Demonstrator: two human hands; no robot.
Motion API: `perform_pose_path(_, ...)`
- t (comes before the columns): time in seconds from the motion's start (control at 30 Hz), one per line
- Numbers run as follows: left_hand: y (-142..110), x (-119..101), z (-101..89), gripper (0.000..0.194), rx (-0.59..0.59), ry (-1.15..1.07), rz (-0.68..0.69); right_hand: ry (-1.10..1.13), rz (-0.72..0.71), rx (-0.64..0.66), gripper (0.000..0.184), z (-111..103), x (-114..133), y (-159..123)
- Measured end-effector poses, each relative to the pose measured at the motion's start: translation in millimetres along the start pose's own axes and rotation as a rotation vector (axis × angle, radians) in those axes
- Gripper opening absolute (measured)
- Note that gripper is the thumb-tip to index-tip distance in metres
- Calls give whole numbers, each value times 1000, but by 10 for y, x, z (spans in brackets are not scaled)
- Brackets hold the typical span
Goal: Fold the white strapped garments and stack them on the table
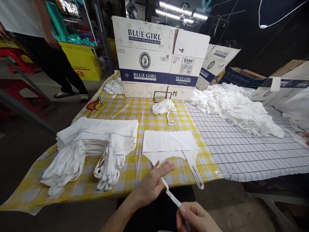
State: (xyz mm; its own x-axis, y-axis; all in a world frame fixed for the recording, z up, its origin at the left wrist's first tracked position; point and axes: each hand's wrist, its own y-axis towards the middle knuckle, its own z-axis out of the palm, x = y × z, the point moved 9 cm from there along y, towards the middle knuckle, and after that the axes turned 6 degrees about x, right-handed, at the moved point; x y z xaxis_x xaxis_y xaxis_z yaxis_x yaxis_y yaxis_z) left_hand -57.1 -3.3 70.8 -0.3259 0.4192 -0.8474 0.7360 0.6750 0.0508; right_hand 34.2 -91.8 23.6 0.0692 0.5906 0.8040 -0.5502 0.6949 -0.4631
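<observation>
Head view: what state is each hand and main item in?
Right hand: pinching strap
Left hand: outstretched at strap
Strap: extended, slightly kinked
Garment: laid flat
Garment stack: layered evenly
White heap: jumbled
Scissors: lying flat; open or shut unclear
Blue Girl carton: standing, flaps raised
Lights: lit

On the bench, spread with a yellow-and-white checked plastic cloth point(123, 112), a tall white-and-blue cardboard carton point(145, 64) walled off the far edge. A thick stack of folded white fabric garments point(96, 127) blocked the way toward the near left corner; only a narrow lane separated it from a flat white fabric garment with thin straps point(169, 141). The left hand point(152, 183) obstructed the near edge there. Open passage ran over the black-gridded white sheet point(212, 138) from the right part's near edge to a heap of crumpled white fabric point(236, 103).
</observation>
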Motion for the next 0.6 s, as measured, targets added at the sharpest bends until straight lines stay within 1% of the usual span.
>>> perform_pose_path(0.07,-84,-188,102,66,53,-58,50,120,-12,48,49,75,111,84)
perform_pose_path(0.13,-128,-267,160,50,42,-103,62,198,1,75,45,122,209,132)
perform_pose_path(0.2,-132,-220,166,31,-22,-153,29,228,-8,59,41,98,343,144)
perform_pose_path(0.23,-126,-159,158,27,-59,-173,0,230,-23,38,40,60,425,138)
perform_pose_path(0.33,-107,84,98,28,-152,-184,-102,139,-49,-25,37,-85,659,90)
perform_pose_path(0.4,-95,208,61,29,-173,-171,-135,-47,-22,-46,38,-164,765,54)
perform_pose_path(0.47,-84,285,47,29,-162,-175,-144,-381,-26,-88,39,-246,893,15)
perform_pose_path(0.53,-86,339,48,26,-148,-202,-157,-800,-113,-165,34,-302,1088,-42)
perform_pose_path(0.6,-105,380,55,20,-139,-240,-181,-1165,-231,-239,25,-300,1267,-123)
